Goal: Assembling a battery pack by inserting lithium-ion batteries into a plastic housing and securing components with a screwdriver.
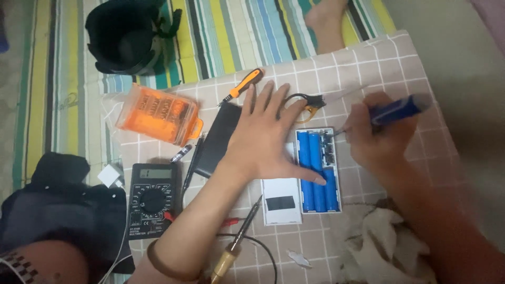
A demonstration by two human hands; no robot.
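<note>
My left hand (pixel 265 134) lies flat with fingers spread, its thumb resting on the blue cylindrical cells in an opened white battery case (pixel 319 171). My right hand (pixel 376 139) grips a blue-handled screwdriver (pixel 397 109), whose tip points at the small circuit board at the case's top right corner. The white case lid (pixel 281 202) lies beside the cells, partly under my left palm. A black flat case (pixel 218 139) sits under my left wrist side.
A checked cloth (pixel 368 63) covers the work area over a striped mat. On it lie an orange bit-set box (pixel 158 113), an orange-handled screwdriver (pixel 243 85), scissors (pixel 307 104), a black multimeter (pixel 152 200), a wooden-handled soldering iron (pixel 234 250) and a crumpled rag (pixel 384 242). A black pouch (pixel 126 37) and a bare foot (pixel 326 21) are behind.
</note>
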